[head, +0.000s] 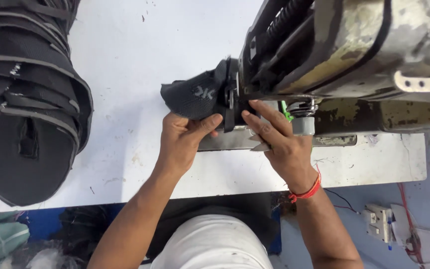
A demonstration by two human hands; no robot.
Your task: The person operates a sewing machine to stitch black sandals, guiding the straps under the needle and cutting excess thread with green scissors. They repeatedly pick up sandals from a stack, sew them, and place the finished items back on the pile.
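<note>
left hand (182,142): closed around the black mesh piece (195,95), thumb on top, other fingers underneath; wrist over the white table (125,74)
right hand (279,142): fingers flat and spread, pressing the piece's right end down by the needle area; not wrapped round anything, so no true grip, just pinning; small pale sliver under the palm edge, can't tell what
mesh piece position: on the machine bed, right end tucked under the head of the sewing machine (354,45), left end curling up and free, pale marking on the upper face
black strap (230,107): running upright across the piece right at the presser area, between both hands
needle/presser foot: mostly hidden behind strap and fingers; can't tell if foot is down
metal plate (225,142): showing below the piece, between the hands
progress, judged: piece loaded and lined up under the head, strap laid in place; stitching at this spot looks just beginning or midway, no finished seam readable here
done, judged: big stack of black panels (23,99) with grey edging at far left, looks like finished or waiting stock, can't tell which
left, judged: rest of the piece's free end unsewn as far as visible
extras: red thread band (307,192) on right wrist; grey switch box (379,221) and red wires low right
</note>
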